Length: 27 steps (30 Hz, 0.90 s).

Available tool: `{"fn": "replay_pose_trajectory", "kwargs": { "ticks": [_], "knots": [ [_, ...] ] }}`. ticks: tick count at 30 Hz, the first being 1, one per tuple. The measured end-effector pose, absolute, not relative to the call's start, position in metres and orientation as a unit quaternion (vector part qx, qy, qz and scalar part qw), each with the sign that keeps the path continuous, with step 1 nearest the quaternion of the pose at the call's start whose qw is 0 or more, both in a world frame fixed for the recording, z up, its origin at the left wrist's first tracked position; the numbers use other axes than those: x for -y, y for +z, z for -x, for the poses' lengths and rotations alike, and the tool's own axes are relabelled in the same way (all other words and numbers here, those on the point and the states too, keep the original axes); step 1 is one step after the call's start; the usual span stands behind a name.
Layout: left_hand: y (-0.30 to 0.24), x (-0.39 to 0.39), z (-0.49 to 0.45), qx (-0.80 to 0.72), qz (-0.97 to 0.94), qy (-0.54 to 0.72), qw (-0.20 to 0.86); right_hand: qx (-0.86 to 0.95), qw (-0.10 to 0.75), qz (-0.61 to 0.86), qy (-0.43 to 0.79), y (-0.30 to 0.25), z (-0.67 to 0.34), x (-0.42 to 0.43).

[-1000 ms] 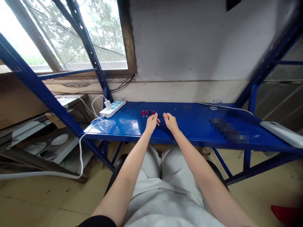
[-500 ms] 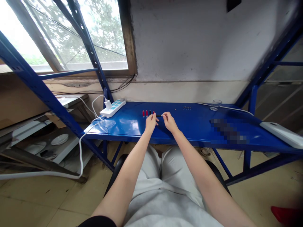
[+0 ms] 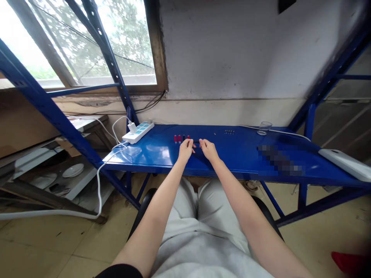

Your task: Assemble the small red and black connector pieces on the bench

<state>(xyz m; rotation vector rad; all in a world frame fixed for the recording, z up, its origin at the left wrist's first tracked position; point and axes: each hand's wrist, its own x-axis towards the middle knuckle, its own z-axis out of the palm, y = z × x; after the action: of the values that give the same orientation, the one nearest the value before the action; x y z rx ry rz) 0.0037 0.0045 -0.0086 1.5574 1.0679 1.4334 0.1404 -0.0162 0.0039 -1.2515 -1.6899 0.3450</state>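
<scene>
Over the blue table my left hand [image 3: 185,150] is closed on one end of a thin dark rod [image 3: 196,141], too small to name more exactly. Fingers of my right hand [image 3: 207,149] pinch its other end. Just past my left hand stand small cylinders in a row: red ones with pale ends, the leftmost red cylinder [image 3: 175,139] included, and a black cylinder [image 3: 183,137]. My left hand partly hides the rightmost red one [image 3: 188,137]. Farther back to the right are several tiny metallic pieces [image 3: 229,132] and a small pinkish bit [image 3: 215,133].
A white power strip [image 3: 138,132] with a plug lies at the table's left end, its cable hanging off the edge. Toward the right are a clear glass [image 3: 264,128], a blurred-out dark object [image 3: 279,159] and a white flat item [image 3: 346,164]. Blue posts frame both ends.
My right hand has shifted slightly, its fingertips now closer along the rod. The silvery tip seen earlier at my right fingers no longer shows. The cylinders have stayed in place.
</scene>
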Motion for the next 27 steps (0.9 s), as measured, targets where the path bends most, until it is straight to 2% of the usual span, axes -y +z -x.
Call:
{"fn": "replay_pose_trajectory", "kwargs": {
  "ticks": [15,27],
  "knots": [
    [-0.0030,-0.0002,-0.0018,-0.454,-0.538,0.605,0.372,0.690,0.516,0.486,0.148,0.0069,-0.1390,0.0208],
    [-0.0038,-0.0011,-0.0020,-0.451,-0.545,0.594,0.382,0.613,0.612,0.475,0.156,0.0060,-0.1428,0.0210]
  ]
}}
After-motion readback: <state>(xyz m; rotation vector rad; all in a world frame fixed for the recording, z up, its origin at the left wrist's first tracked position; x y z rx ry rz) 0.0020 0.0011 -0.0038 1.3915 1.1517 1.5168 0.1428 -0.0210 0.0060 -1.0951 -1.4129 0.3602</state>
